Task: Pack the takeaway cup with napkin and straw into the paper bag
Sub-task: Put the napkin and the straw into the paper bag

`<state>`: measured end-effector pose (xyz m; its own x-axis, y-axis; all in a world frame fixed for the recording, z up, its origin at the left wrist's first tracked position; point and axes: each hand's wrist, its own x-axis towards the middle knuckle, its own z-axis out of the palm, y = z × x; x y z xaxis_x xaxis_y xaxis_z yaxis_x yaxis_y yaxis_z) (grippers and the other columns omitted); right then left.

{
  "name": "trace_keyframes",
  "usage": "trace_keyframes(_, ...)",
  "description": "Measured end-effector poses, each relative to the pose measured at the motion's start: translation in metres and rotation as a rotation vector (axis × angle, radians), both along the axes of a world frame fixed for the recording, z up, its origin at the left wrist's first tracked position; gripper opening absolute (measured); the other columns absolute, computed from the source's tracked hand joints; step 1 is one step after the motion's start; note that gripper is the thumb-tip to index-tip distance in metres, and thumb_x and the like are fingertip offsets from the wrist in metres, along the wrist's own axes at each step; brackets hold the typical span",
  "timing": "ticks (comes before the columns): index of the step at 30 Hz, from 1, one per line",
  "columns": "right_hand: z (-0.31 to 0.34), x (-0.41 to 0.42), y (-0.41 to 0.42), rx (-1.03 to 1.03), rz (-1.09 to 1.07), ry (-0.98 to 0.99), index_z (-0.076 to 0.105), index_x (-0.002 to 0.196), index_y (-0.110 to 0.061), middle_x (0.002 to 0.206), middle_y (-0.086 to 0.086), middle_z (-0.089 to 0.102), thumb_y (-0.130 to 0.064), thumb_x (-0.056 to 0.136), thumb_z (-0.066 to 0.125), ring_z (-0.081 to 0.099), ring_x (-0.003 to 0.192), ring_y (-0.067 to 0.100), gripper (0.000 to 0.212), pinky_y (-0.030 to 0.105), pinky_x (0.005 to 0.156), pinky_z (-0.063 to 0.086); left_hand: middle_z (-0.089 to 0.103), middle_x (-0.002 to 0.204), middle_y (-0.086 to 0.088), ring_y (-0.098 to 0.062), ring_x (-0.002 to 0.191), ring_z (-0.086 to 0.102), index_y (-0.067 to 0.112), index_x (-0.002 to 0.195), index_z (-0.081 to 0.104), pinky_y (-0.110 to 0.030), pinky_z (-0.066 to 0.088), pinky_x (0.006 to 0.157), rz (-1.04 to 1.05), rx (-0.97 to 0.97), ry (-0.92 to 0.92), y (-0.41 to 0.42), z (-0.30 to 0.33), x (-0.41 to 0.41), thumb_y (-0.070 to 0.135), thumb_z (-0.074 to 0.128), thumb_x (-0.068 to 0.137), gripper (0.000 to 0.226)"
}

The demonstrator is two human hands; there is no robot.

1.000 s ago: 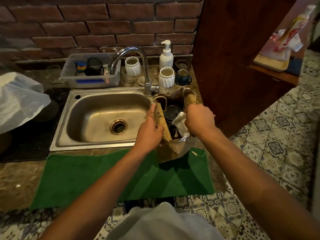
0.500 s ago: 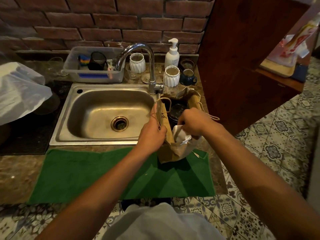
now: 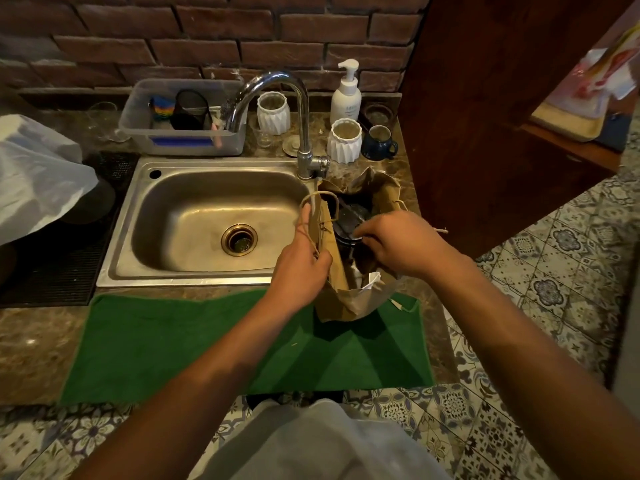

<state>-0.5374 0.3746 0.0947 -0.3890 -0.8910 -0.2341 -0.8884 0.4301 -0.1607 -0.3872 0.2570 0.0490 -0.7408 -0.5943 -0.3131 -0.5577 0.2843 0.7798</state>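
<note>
1. In the head view, we are standing at the counter, and the paper bag (image 3: pixel 346 296) is standing open on the green towel (image 3: pixel 207 341), just beside the sink (image 3: pixel 194 188).
2. Our left hand (image 3: pixel 301 268) is closing its fingers around the near side of the bag and its string handle, keeping the mouth open.
3. Our right hand (image 3: pixel 398 244) is reaching into the bag with fingers bent over the dark lid of the takeaway cup (image 3: pixel 349 221); we cannot tell if it is gripping anything.
4. The cup is already inside, and the white napkin (image 3: pixel 367 284) is lying in the near corner.
5. We are not seeing the straw clearly, so it is perhaps still left to pack.
</note>
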Motion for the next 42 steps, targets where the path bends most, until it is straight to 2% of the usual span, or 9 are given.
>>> trace_keyframes(6,0.005,0.006,0.011,-0.434,-0.184,-0.454,0.035,0.156,-0.043,0.114,-0.002,0.077,-0.008,0.102,0.058,0.077,0.09,0.009,0.069,0.036,0.087,0.062,0.055,0.069,0.011,-0.01,0.055,0.056,0.035,0.16,-0.005,-0.029,0.04,0.052,-0.016,0.008,0.033,0.002,0.001,0.0,0.02,0.055,0.099,0.087)
trace_keyframes(8,0.006,0.009,0.009,-0.566,-0.278,-0.607,0.049,0.148,-0.026,0.101,-0.002,0.079,-0.009,0.103,0.057,0.077,0.086,0.007,0.048,0.041,0.086,0.064,0.057,0.07,0.01,-0.011,0.056,0.056,0.035,0.161,-0.004,-0.028,0.039,0.052,-0.023,0.01,0.032,0.002,0.0,0.0,0.02,0.055,0.099,0.087)
trace_keyframes(10,0.013,0.013,0.005,-0.703,-0.349,-0.669,0.063,0.123,-0.012,0.094,0.001,0.079,-0.014,0.105,0.057,0.078,0.086,0.011,0.019,0.045,0.083,0.064,0.06,0.074,0.006,-0.013,0.057,0.056,0.036,0.161,-0.005,-0.029,0.04,0.054,-0.028,0.008,0.028,0.002,-0.002,0.0,0.022,0.056,0.099,0.088)
trace_keyframes(15,0.024,0.01,-0.004,-0.978,-0.448,-0.566,0.078,0.105,-0.021,0.098,-0.002,0.076,-0.032,0.102,0.061,0.071,0.097,0.013,0.021,0.044,0.086,0.06,0.063,0.074,0.007,-0.015,0.058,0.059,0.037,0.16,-0.006,-0.032,0.047,0.057,-0.032,0.024,0.023,-0.001,-0.001,0.0,0.023,0.056,0.099,0.088)
trace_keyframes(20,0.005,0.017,-0.007,-0.888,-0.421,-0.328,0.08,0.108,-0.018,0.089,0.002,0.069,-0.036,0.097,0.067,0.063,0.083,0.014,0.025,0.04,0.07,0.054,0.07,0.09,0.001,-0.019,0.066,0.065,0.039,0.16,-0.005,-0.04,0.058,0.069,-0.032,0.044,0.035,-0.001,0.003,-0.001,0.023,0.056,0.1,0.087)
trace_keyframes(23,-0.004,0.016,-0.005,-0.724,-0.392,-0.174,0.081,0.108,-0.018,0.091,0.0,0.073,-0.035,0.097,0.068,0.066,0.084,0.018,0.024,0.041,0.071,0.054,0.066,0.085,0.001,-0.02,0.067,0.063,0.037,0.161,-0.004,-0.042,0.058,0.069,-0.031,0.033,0.027,-0.002,0.005,-0.001,0.02,0.057,0.099,0.089)
trace_keyframes(27,-0.007,0.011,-0.001,-0.44,-0.405,-0.018,0.079,0.107,-0.024,0.087,-0.006,0.064,-0.043,0.098,0.064,0.057,0.082,0.014,0.027,0.028,0.061,0.037,0.058,0.069,0.009,-0.015,0.057,0.058,0.034,0.162,-0.002,-0.036,0.051,0.06,-0.03,0.047,0.034,-0.002,0.006,-0.001,0.015,0.057,0.098,0.089)
trace_keyframes(33,-0.004,0.007,0.001,-0.436,-0.425,-0.026,0.08,0.104,-0.031,0.092,-0.007,0.076,-0.041,0.094,0.068,0.066,0.083,0.013,0.019,0.037,0.07,0.058,0.056,0.065,0.011,-0.012,0.053,0.057,0.034,0.162,0.0,-0.038,0.055,0.062,-0.039,0.059,0.044,-0.003,0.008,-0.004,0.015,0.057,0.098,0.088)
trace_keyframes(42,-0.005,0.006,0.005,-0.545,-0.45,-0.13,0.079,0.109,-0.029,0.101,-0.004,0.075,-0.039,0.092,0.072,0.067,0.094,0.015,0.021,0.044,0.081,0.058,0.059,0.066,0.01,-0.014,0.055,0.059,0.034,0.162,0.0,-0.043,0.06,0.066,-0.049,0.068,0.065,-0.006,0.01,-0.002,0.014,0.057,0.098,0.088)
